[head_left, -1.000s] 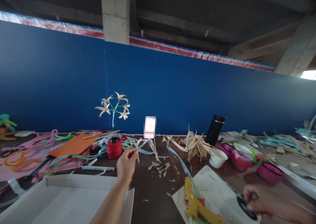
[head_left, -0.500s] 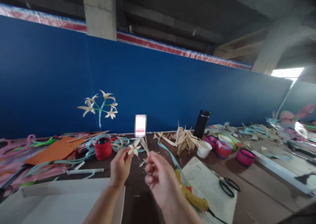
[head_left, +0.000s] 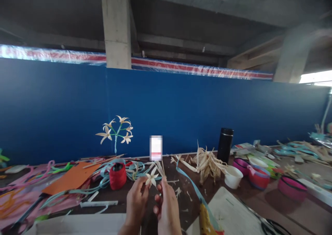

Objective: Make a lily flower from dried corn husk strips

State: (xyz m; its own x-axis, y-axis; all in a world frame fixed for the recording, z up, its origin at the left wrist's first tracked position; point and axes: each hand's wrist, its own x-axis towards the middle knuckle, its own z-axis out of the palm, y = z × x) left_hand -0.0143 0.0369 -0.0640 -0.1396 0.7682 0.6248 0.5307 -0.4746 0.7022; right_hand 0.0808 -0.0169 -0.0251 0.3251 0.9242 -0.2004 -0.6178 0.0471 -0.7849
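A cream, star-shaped flower (head_left: 151, 178) with pointed petals is pinched in the fingers of my left hand (head_left: 136, 198). Close beside it, my right hand (head_left: 168, 204) is closed, thumb upward and fingers curled. Whatever its fingertips grip is too small to make out. Pale, thin strips (head_left: 160, 167) rise just beyond the right thumb; I cannot tell whether they are held or lie behind it. Farther back on the left stands a stem of similar flowers (head_left: 116, 134), its stalk wrapped in light blue. Both hands are above the brown table (head_left: 190, 212).
To the right are dried husks (head_left: 209, 166), a black flask (head_left: 225, 145), a white cup (head_left: 233, 177), a yellow glue gun (head_left: 206, 221) and black scissors (head_left: 272, 226) on paper. A red spool (head_left: 117, 176) and orange sheet (head_left: 70, 178) lie left. A blue partition (head_left: 168, 107) stands behind.
The camera view has tilted up and shifted left, so the table sits lower in the picture. My hands have drawn closer together, with the flower still in my left hand.
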